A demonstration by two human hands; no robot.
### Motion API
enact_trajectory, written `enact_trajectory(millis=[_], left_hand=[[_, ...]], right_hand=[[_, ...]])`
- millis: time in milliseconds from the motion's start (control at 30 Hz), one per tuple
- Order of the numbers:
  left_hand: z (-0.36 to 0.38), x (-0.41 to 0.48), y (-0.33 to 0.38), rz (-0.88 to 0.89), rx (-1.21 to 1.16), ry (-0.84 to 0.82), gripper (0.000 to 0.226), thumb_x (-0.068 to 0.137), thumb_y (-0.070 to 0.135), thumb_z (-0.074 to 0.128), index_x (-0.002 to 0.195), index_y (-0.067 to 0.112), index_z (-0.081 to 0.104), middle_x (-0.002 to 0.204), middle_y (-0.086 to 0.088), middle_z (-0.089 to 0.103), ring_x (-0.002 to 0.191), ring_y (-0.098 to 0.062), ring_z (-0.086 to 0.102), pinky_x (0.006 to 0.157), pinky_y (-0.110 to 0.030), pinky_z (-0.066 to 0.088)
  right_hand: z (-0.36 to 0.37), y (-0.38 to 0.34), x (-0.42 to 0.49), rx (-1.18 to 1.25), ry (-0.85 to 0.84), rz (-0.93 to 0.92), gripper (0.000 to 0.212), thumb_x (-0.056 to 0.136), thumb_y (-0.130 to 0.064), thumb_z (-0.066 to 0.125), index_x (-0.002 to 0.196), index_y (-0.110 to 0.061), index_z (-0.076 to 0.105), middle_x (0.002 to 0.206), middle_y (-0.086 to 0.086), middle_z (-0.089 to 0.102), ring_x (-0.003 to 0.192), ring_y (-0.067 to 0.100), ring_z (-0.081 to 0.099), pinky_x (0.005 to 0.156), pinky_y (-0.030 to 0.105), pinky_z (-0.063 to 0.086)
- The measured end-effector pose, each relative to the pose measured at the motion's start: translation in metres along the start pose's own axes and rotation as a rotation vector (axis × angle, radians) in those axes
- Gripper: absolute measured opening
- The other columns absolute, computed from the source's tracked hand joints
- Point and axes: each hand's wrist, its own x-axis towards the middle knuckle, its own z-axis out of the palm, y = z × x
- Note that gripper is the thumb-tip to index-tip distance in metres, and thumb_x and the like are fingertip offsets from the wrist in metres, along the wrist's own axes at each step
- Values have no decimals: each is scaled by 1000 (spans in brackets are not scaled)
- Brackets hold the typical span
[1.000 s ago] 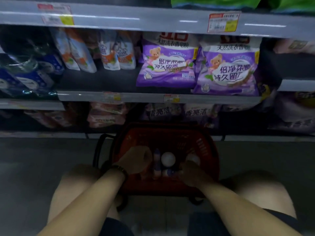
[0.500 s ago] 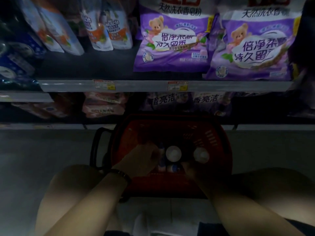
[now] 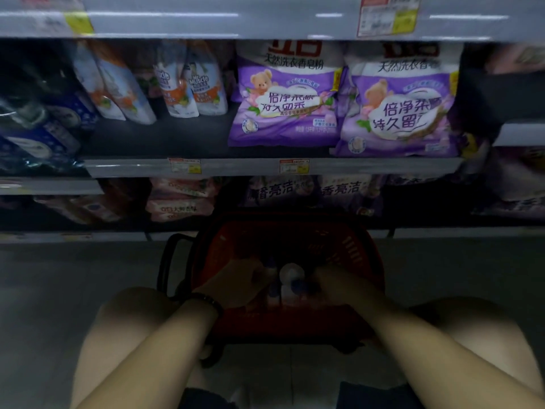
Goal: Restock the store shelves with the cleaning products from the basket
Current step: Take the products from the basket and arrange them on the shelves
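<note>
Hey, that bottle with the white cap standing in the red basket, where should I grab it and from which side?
Probably take the white-capped bottle by its neck just under the cap, coming straight down from above: it seems upright, body sunk deep in the crowded red basket, leaving only the top free.

Head view: worn on the person's head, looking forward and down.
Faces: the store shelves [image 3: 236, 167], square on, their rows filling the upper half.
Nearness: close; the red basket [image 3: 361, 246] lies directly below.
Views: one only.
</note>
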Motion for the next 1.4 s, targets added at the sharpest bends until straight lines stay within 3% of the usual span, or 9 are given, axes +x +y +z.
enact_trajectory(millis=[133, 267, 367, 600, 767, 867, 967, 1100, 1400], left_hand=[[-1, -31, 20, 68, 38, -72, 84, 100, 73, 46, 146, 6, 61, 149, -7, 59, 135, -23, 57, 111, -18, 37], [-5, -58, 34, 110, -56, -43, 70, 94, 23, 85, 153, 24, 47, 145, 15, 45, 140, -13, 50, 112, -20, 42], [-6, -78, 33, 165, -283, 86, 75, 84, 20, 93, 139, 46, 51, 137, 25, 60, 136, -6, 60, 111, -20, 51], [-44, -138, 61, 279, -746, 446, 37, 86, 11, 91, 119, 20, 77, 111, 9, 85, 107, -10, 80, 83, -20, 63], [-89, -174, 71, 309, -933, 687, 32, 85, 21, 91, 114, 12, 80, 108, -2, 86, 109, -24, 81, 92, -36, 67], [-120, -191, 79, 348, -1005, 787, 51, 76, 41, 94, 114, 9, 80, 110, -9, 85, 107, -29, 81, 101, -55, 63], [-150, -207, 89, 391, -1067, 829, 64, 76, 49, 95, 121, 7, 75, 112, -13, 84, 105, -33, 82, 97, -58, 64], [-184, -222, 104, 416, -1093, 882, 53, 81, 40, 83, 121, 6, 72, 108, -14, 85, 100, -35, 83, 94, -59, 65], [-242, -240, 136, 461, -1165, 986, 48, 89, 40, 83, 125, 15, 65, 107, -11, 85, 95, -32, 84, 86, -55, 68]], right_hand=[[-68, -19, -53, -29, -35, -104, 37, 88, -47, 67, 57, -33, 51, 74, -6, 67, 71, 14, 64, 69, 39, 52], [-119, -50, -112, -56, -4, -132, 29, 91, -57, 56, 71, -37, 61, 90, -6, 72, 86, 18, 71, 82, 40, 57], [-156, -81, -148, -84, 70, -191, 22, 106, -46, 59, 87, -34, 64, 92, -8, 68, 82, 12, 66, 63, 20, 46], [-223, -142, -194, 74, 105, -320, 31, 102, -50, 67, 130, -39, 72, 126, -4, 69, 112, 30, 70, 67, 42, 67], [-260, -171, -221, 199, 464, -399, 47, 85, -72, 72, 104, -30, 81, 100, 0, 80, 93, 20, 75, 79, 38, 66], [-271, -186, -230, 547, 704, -433, 32, 87, -53, 85, 101, -24, 82, 85, 0, 79, 72, 15, 72, 51, 32, 58], [-274, -198, -225, 804, 860, -563, 30, 87, -39, 89, 101, -14, 81, 87, -4, 83, 84, 13, 80, 77, 42, 65], [-272, -208, -222, 977, 759, -657, 19, 90, -23, 87, 106, -20, 76, 105, -5, 84, 95, 10, 81, 78, 25, 63], [-262, -230, -207, 1217, 718, -809, 33, 89, 0, 82, 119, -10, 72, 107, 10, 84, 96, 31, 82, 76, 37, 67]])
